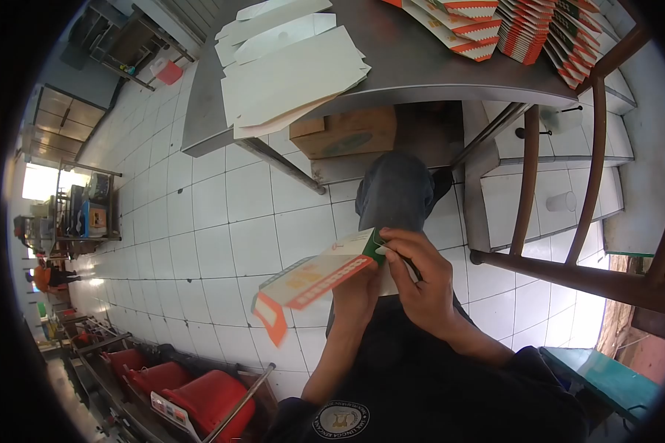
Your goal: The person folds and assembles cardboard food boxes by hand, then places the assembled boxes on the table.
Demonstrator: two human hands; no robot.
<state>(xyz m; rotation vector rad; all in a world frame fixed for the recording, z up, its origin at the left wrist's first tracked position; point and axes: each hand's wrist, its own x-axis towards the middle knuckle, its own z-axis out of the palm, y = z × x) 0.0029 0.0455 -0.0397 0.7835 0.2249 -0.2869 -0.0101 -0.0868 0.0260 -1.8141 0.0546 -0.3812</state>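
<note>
Nearest, one printed carton (321, 279) is in the hands, just short of the table (395, 55). The right hand (427, 284) pinches its green end between thumb and fingers; the left hand (353, 295) supports it from below, its fingers too hidden to tell how they close. The carton should be light, smooth card, stiff along its folds but easily creased on the flat panels, so best held by the folded edges. One bent knee (395, 184) points at the table. On the table's left lie white blanks (288, 81), overlapping, too many to count surely; on its right, three rows of printed cartons (524, 29). One box (362, 136) sits under it. Well left of the table are what look like three red chairs (214, 402), and, farthest, one person (46, 277).
</note>
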